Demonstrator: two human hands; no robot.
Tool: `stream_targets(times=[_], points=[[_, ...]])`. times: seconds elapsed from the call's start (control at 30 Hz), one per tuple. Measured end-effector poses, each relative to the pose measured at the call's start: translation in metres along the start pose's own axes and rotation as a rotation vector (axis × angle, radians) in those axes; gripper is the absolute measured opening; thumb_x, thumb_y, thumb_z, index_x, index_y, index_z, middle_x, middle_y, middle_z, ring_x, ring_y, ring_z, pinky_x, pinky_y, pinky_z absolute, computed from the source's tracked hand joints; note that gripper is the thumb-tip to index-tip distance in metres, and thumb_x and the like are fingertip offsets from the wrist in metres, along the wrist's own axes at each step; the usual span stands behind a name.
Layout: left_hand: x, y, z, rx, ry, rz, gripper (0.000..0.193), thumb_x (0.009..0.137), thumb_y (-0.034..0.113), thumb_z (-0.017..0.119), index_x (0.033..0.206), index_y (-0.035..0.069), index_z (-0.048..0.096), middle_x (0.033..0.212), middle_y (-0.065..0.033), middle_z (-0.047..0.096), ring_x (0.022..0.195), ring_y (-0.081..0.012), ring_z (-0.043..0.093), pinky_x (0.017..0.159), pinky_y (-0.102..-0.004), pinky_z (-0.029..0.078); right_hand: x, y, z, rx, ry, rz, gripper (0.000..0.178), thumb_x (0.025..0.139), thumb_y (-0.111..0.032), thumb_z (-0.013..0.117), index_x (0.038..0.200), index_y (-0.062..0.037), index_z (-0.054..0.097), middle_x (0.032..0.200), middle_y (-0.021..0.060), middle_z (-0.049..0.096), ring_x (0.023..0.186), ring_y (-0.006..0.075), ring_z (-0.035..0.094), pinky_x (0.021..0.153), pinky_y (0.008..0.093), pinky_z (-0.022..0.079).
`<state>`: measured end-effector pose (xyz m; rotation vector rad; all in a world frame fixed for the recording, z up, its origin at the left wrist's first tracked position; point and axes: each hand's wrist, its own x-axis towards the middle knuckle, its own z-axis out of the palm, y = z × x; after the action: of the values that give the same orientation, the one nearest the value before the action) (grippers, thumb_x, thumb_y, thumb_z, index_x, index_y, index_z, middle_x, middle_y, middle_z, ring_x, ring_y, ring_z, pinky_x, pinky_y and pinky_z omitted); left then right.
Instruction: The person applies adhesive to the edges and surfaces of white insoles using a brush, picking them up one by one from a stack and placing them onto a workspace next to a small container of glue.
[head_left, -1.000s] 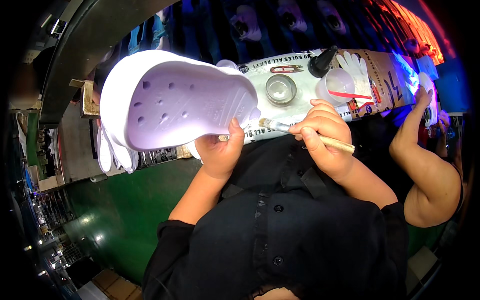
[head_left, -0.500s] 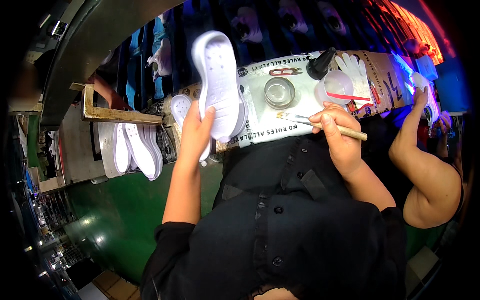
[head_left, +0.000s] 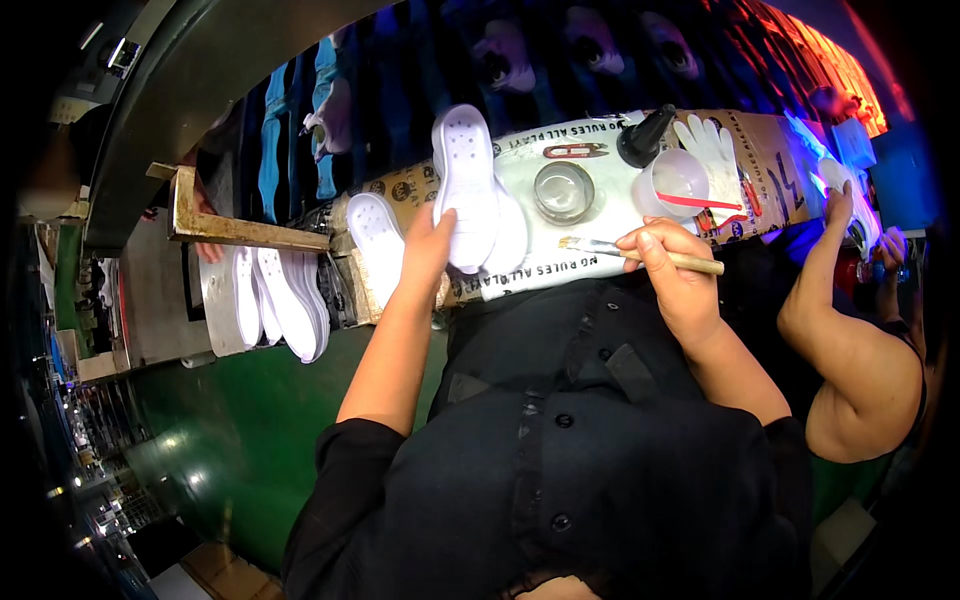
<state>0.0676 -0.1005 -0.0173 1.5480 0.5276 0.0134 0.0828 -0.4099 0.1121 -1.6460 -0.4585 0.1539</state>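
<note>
At the left, several white soles (head_left: 290, 305) lie bunched below a worn wooden frame (head_left: 250, 233), and right of them a single sole (head_left: 372, 225) rests beside the left hand (head_left: 428, 250), whose thumb is closed over the edge of the held sole (head_left: 463, 150), its other fingers hidden beneath. That sole partly covers another pale one, left of a glass jar (head_left: 563, 192) on a white sheet (head_left: 525, 285). Farther right, the right hand (head_left: 675, 260) curls tightly round a wooden-handled brush (head_left: 600, 246), bristles pointing left, below a translucent cup (head_left: 675, 172)
</note>
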Motion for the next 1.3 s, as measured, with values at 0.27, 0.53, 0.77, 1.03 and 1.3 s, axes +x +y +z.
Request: stream_targets(times=[0.27,0.53,0.77,1.03,1.3], points=[[0.001,-0.005,0.015,0.001,0.010,0.052,0.040,0.089,0.007,0.055,0.126,-0.006,0.046,0.114,-0.0177,0.059,0.104,-0.0223,0.058,0.092,-0.0316,0.045,-0.001,0.010,0.000,0.042,0.039,0.060,0.021,0.097,-0.012,0.053,0.091,0.0030,0.066,0.086,0.0084,0.063,0.075,0.0115,0.058,0.071,0.0253,0.046],[0.009,0.002,0.007,-0.103,-0.169,-0.008,0.051,0.084,0.002,0.050,0.133,-0.005,0.038,0.123,-0.0186,0.054,0.111,-0.0230,0.054,0.098,-0.0309,0.042,0.000,0.013,0.003,0.082,0.055,0.129,0.022,0.097,-0.014,0.054,0.092,0.0027,0.067,0.085,0.0062,0.065,0.076,0.0103,0.057,0.073,0.0247,0.046],[0.008,-0.013,-0.003,0.209,0.068,0.125,0.057,0.092,0.022,0.057,0.140,-0.003,0.036,0.122,-0.0218,0.057,0.106,-0.0234,0.058,0.091,-0.0329,0.046,0.015,0.029,-0.010,-0.049,0.166,0.209,0.025,0.096,-0.020,0.054,0.094,0.0006,0.068,0.078,0.0042,0.064,0.074,0.0080,0.056,0.068,0.0228,0.043],[-0.056,0.008,-0.075,0.927,0.481,0.391,0.058,0.084,0.024,0.068,0.132,0.000,0.048,0.118,-0.0201,0.054,0.104,-0.0293,0.057,0.084,-0.0374,0.049,0.048,0.071,0.001,-0.092,0.111,0.129,0.017,0.089,-0.017,0.064,0.092,-0.0006,0.067,0.085,0.0060,0.065,0.075,0.0136,0.060,0.067,0.0266,0.046],[-0.073,-0.038,-0.116,0.807,0.326,0.018,0.074,0.078,0.021,0.073,0.137,-0.004,0.036,0.065,-0.0046,0.057,0.060,-0.0178,0.057,0.057,-0.0339,0.048,0.065,0.075,0.012,-0.405,0.010,0.045,0.015,0.085,-0.017,0.066,0.088,-0.0025,0.068,0.084,0.0089,0.065,0.076,0.0200,0.062,0.069,0.0294,0.048]])
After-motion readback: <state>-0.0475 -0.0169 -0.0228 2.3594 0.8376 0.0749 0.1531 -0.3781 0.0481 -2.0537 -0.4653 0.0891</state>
